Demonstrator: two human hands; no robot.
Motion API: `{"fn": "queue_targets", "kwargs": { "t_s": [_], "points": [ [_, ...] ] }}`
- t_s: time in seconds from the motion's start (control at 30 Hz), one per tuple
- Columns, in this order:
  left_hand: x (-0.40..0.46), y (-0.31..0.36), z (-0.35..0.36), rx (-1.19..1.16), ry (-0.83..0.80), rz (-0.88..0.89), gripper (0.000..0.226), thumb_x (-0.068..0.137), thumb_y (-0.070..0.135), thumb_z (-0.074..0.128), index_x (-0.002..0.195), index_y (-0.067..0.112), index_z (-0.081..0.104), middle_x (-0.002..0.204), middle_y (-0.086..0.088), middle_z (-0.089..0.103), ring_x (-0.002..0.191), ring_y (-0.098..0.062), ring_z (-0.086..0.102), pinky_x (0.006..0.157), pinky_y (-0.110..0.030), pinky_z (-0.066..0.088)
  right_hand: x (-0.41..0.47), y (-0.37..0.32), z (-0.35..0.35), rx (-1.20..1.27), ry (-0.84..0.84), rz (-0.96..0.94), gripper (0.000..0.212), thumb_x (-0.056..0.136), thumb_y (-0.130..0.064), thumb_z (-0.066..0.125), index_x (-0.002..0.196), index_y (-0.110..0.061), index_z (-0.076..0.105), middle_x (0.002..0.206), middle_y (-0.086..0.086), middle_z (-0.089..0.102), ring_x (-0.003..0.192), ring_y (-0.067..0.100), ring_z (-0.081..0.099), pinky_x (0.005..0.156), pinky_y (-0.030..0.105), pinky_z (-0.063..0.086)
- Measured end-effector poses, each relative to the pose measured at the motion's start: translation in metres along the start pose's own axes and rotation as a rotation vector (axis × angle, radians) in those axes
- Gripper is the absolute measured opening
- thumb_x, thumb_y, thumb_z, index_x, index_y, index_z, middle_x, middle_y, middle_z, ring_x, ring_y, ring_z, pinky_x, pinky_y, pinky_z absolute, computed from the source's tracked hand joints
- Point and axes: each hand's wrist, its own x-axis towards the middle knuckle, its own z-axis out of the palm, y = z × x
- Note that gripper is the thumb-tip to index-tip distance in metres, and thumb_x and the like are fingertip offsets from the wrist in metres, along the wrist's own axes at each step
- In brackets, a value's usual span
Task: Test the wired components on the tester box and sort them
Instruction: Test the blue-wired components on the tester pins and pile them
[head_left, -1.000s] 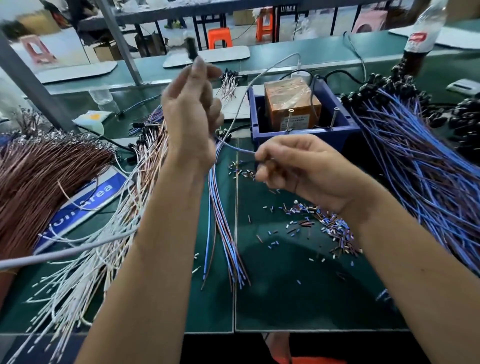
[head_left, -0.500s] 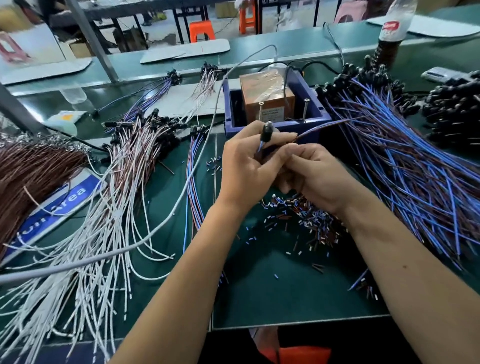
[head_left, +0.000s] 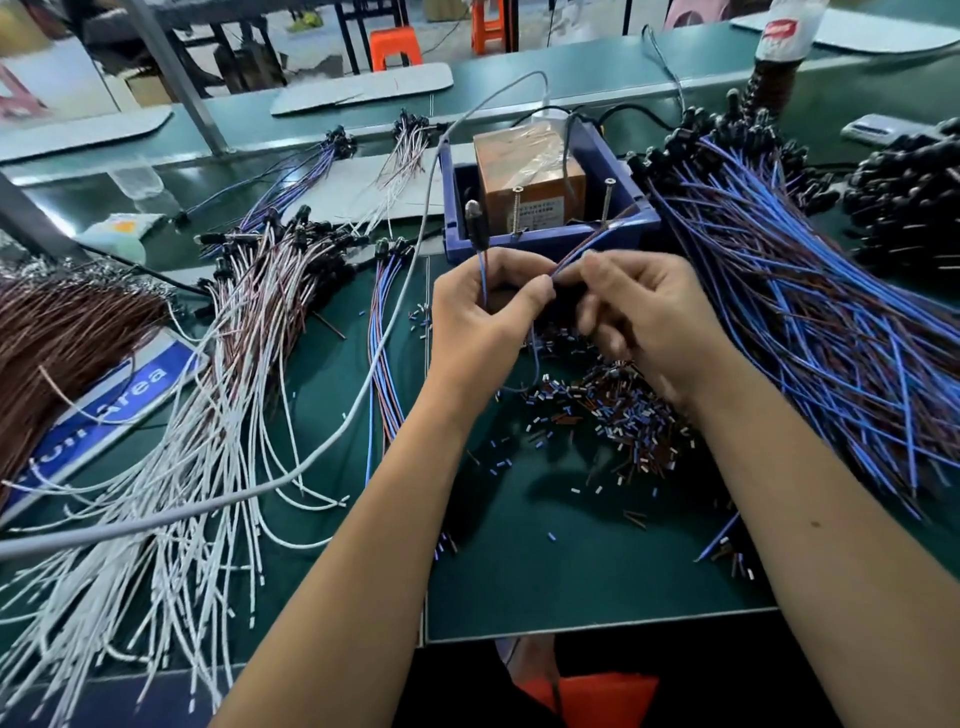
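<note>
Head view: two hands (head_left: 561, 306), one wired component (head_left: 475, 228)

Both hands meet near the blue tester box (head_left: 545, 239): the left hand (head_left: 483, 317) pinches a black-capped wired component (head_left: 475, 223), the right hand (head_left: 644, 317) its blue-brown leads (head_left: 587, 247).

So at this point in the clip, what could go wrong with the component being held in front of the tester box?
1. The left hand holds the component upright by its thin leads alone; it could slip or the leads could bend.
2. The right hand pinches the lead ends close to the two upright screws on the tester box; both ends might touch one screw, perhaps giving a false reading.
3. The grey cable crossing the sorted piles could snag.
</note>
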Motion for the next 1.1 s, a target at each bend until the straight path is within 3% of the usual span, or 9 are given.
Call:
{"fn": "queue_targets", "kwargs": {
  "t_s": [0.1, 0.2, 0.37, 0.53, 0.7, 0.87, 1.1],
  "points": [
    [-0.003, -0.002, 0.001, 0.045, -0.033, -0.029, 0.010, 0.086, 0.003, 0.068, 0.085, 0.011, 0.074, 0.073, 0.004, 0.069, 0.069, -0.009, 0.062, 0.067, -0.023, 0.051, 0.003, -0.002, -0.002, 0.074, 0.177, -0.060, 0.018, 0.099, -0.020, 0.069, 0.096, -0.003, 0.071, 0.064, 0.004, 0.067, 0.037, 0.009, 0.042, 0.038, 0.020, 0.033],
    [-0.005, -0.002, 0.002, 0.067, -0.075, -0.039, 0.012, 0.083, 0.002, 0.064, 0.082, 0.012, 0.071, 0.067, 0.010, 0.064, 0.061, -0.004, 0.056, 0.059, -0.018, 0.045, 0.002, -0.002, -0.001, 0.086, 0.214, -0.080, 0.011, 0.100, -0.011, 0.067, 0.092, -0.004, 0.071, 0.067, 0.004, 0.070, 0.038, 0.008, 0.043, 0.039, 0.020, 0.035],
    [-0.002, -0.003, -0.001, 0.093, -0.094, -0.081, 0.011, 0.079, 0.004, 0.061, 0.079, 0.012, 0.067, 0.060, 0.011, 0.057, 0.053, -0.003, 0.047, 0.052, -0.015, 0.038, 0.004, -0.001, -0.005, 0.152, 0.227, -0.075, 0.016, 0.102, -0.012, 0.065, 0.091, -0.006, 0.074, 0.069, 0.006, 0.070, 0.040, 0.008, 0.044, 0.040, 0.019, 0.034],
    [-0.002, -0.006, 0.000, 0.047, -0.180, -0.112, 0.008, 0.092, 0.016, 0.068, 0.087, 0.010, 0.071, 0.069, -0.001, 0.071, 0.061, -0.004, 0.062, 0.062, -0.013, 0.045, 0.003, 0.005, -0.001, 0.020, 0.113, -0.077, 0.014, 0.096, -0.016, 0.072, 0.085, -0.012, 0.081, 0.067, 0.008, 0.069, 0.041, 0.011, 0.044, 0.041, 0.020, 0.034],
    [0.001, -0.008, -0.003, -0.037, -0.176, -0.154, 0.011, 0.096, 0.010, 0.069, 0.086, 0.009, 0.073, 0.065, -0.002, 0.069, 0.045, 0.002, 0.052, 0.051, -0.006, 0.038, 0.003, 0.005, -0.002, 0.018, 0.075, -0.060, 0.015, 0.091, -0.025, 0.076, 0.089, -0.011, 0.081, 0.068, 0.010, 0.069, 0.042, 0.012, 0.046, 0.041, 0.020, 0.036],
    [0.000, -0.004, -0.005, -0.059, -0.173, -0.184, 0.011, 0.093, 0.010, 0.071, 0.083, 0.011, 0.075, 0.063, -0.002, 0.069, 0.044, 0.001, 0.050, 0.049, -0.007, 0.037, 0.003, 0.004, 0.000, 0.021, 0.149, -0.071, 0.027, 0.104, -0.025, 0.063, 0.087, -0.010, 0.079, 0.069, 0.011, 0.072, 0.041, 0.013, 0.049, 0.040, 0.022, 0.038],
    [0.000, 0.002, -0.012, -0.093, -0.406, -0.365, 0.013, 0.090, 0.020, 0.068, 0.090, 0.011, 0.078, 0.077, -0.012, 0.075, 0.050, -0.008, 0.038, 0.046, -0.014, 0.030, 0.001, 0.001, -0.002, -0.086, 0.137, -0.137, 0.031, 0.103, -0.031, 0.063, 0.083, -0.013, 0.078, 0.057, 0.008, 0.065, 0.035, 0.014, 0.047, 0.038, 0.020, 0.036]
  ]
}}
